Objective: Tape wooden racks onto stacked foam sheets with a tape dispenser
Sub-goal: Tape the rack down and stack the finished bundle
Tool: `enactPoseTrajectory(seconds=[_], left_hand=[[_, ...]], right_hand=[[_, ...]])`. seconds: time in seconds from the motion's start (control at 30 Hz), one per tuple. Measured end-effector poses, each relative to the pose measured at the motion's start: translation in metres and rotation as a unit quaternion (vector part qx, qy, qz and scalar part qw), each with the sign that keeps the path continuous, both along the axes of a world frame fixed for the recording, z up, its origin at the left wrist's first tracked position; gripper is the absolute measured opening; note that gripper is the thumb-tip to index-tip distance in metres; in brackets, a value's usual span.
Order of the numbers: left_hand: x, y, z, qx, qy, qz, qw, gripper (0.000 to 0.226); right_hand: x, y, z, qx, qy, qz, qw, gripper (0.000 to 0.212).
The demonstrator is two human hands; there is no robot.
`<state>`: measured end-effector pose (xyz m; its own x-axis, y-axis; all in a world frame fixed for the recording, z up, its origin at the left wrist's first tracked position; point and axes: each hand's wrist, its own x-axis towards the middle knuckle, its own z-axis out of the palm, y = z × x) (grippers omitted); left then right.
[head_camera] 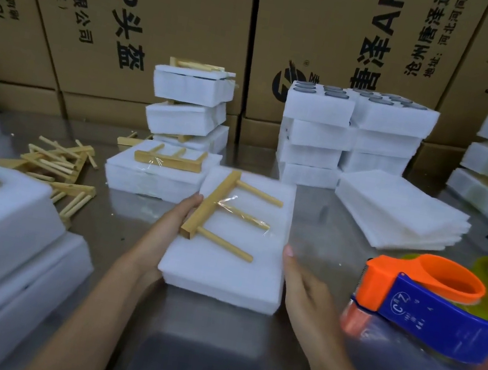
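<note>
White foam makes up the stack [231,267] at the centre of the head view, resting on the steel table [237,363] or lifted just off it; I cannot tell which. On top lies a wooden rack [215,212], held down by a strip of clear tape [244,214] across its middle peg. The left hand [169,230] grips the stack's left edge, fingertips curled up beside the rack's bar. The right hand [306,287] lies flat and open against the stack's right edge, fingers extended, clasping nothing. The tape dispenser [431,299] sits untouched just to the right.

The single strip looks like the weak point: with only the middle peg bound, the rack could pivot or slip free if the stack is tipped or dropped onto the finished bundle [154,169] behind it. Soft foam may also flex under a one-sided grip and shear the sheets apart.

The rack's long bar runs from near left to far right. Its three pegs point right and slightly toward the wearer.
</note>
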<state>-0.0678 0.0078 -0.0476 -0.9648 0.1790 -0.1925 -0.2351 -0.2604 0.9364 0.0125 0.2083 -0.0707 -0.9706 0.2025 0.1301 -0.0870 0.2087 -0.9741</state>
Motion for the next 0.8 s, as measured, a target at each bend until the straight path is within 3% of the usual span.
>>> enactPoseTrajectory(seconds=[0.07, 0.2, 0.37, 0.43, 0.5, 0.63, 0.8], left_hand=[[0.002, 0.004, 0.002, 0.042, 0.011, -0.017, 0.999, 0.043], [0.006, 0.008, 0.002, 0.096, 0.023, -0.037, 0.994, 0.049], [0.001, 0.008, 0.000, 0.124, 0.081, 0.003, 0.989, 0.048], [-0.001, 0.007, 0.001, 0.154, 0.080, 0.047, 0.984, 0.047], [-0.003, 0.003, 0.004, 0.205, 0.069, 0.084, 0.973, 0.049], [-0.013, -0.004, 0.012, 0.264, 0.058, 0.143, 0.952, 0.049], [-0.051, 0.003, 0.036, 0.245, 0.136, 0.258, 0.924, 0.059]], right_hand=[[-0.004, -0.002, -0.003, -0.074, 0.011, 0.033, 0.997, 0.015], [-0.020, -0.003, -0.005, -0.159, 0.056, 0.062, 0.984, 0.052], [-0.049, 0.010, 0.013, -0.196, 0.036, 0.097, 0.975, 0.052], [-0.065, 0.010, 0.019, -0.261, 0.020, 0.135, 0.956, 0.053], [-0.082, 0.006, 0.011, -0.309, 0.006, 0.100, 0.946, 0.046], [-0.100, -0.004, -0.017, -0.231, -0.027, -0.034, 0.972, 0.023], [-0.108, 0.000, -0.020, -0.219, -0.022, -0.017, 0.975, 0.024]])
